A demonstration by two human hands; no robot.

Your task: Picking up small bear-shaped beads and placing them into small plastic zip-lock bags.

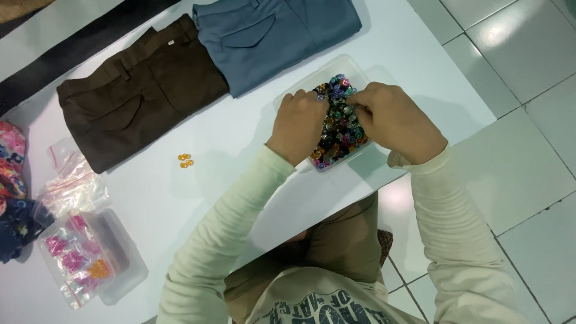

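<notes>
A clear plastic box (pixel 336 65) full of small multicoloured buttons (pixel 339 129) sits on the white table (pixel 240 144). My left hand (pixel 298 123) and my right hand (pixel 393 117) both rest over the box, fingertips meeting among the buttons near its middle. The fingers are curled and seem to pinch at buttons; what exactly they hold is hidden. Two small orange buttons (pixel 186 160) lie on the table to the left of the box.
Folded brown trousers (pixel 141 90) and folded blue-grey trousers (pixel 270 33) lie at the far side. Small zip bags (pixel 75 189) and a clear container with pink and orange pieces (pixel 84 258) sit at the left. Floral fabric (pixel 11 162) lies at the left edge. Tiled floor (pixel 522 120) at right.
</notes>
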